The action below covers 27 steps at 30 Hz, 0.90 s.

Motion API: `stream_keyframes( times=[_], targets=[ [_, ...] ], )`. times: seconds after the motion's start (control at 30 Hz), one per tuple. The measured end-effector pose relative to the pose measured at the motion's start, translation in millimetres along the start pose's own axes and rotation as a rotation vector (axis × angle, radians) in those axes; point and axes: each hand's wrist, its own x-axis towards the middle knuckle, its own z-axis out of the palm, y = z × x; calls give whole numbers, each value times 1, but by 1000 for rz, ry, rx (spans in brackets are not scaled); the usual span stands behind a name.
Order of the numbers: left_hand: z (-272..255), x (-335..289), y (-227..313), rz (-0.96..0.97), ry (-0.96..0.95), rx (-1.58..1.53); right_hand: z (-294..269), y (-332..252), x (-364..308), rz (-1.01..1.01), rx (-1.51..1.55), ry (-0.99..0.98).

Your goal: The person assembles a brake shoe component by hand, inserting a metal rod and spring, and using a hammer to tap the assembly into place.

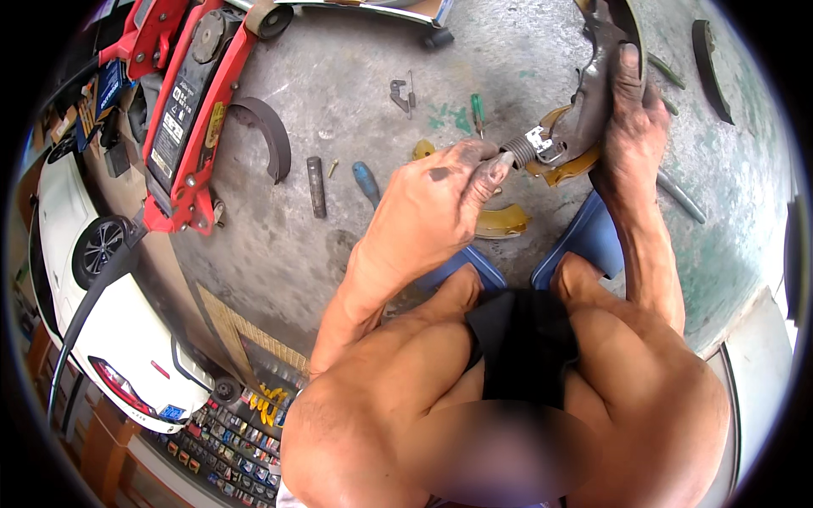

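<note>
My right hand (637, 127) is wrapped round a dark, curved brake shoe (593, 114) and holds it up off the floor, thumb on its face. A coil spring (519, 151) sticks out from the shoe's lower end beside a small bright metal piece (539, 140). The thumb and fingers of my left hand (432, 195) pinch the spring's outer end. Yellow-brown curved metal (572, 169) shows under the held shoe; whether it is joined to it I cannot tell. Another yellow-brown curved piece (504, 222) lies on the floor between my feet, partly behind my left hand.
A red floor jack (190, 114) stands at the left. Loose brake shoes (269, 140) (710, 72) lie on both sides. Around my hands lie a green-handled screwdriver (478, 112), a blue handle (366, 182), a dark cylinder (316, 186) and a metal rod (682, 197). A white car (127, 330) stands farther left.
</note>
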Motion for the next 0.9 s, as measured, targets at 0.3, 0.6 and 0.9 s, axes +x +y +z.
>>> stream_keyframes(
  times=[0.3,0.6,0.9],
  targets=[
    [1,-2,-4,-412,-85,-408,-4,-8,-1,-86,6,-12],
    [18,-11,-3,-130,198,-191,-5,-5,-3,-186,-130,-25],
    [22,-16,-7,-2,314,-46,4,-13,-14,-120,-141,-37]
  ],
)
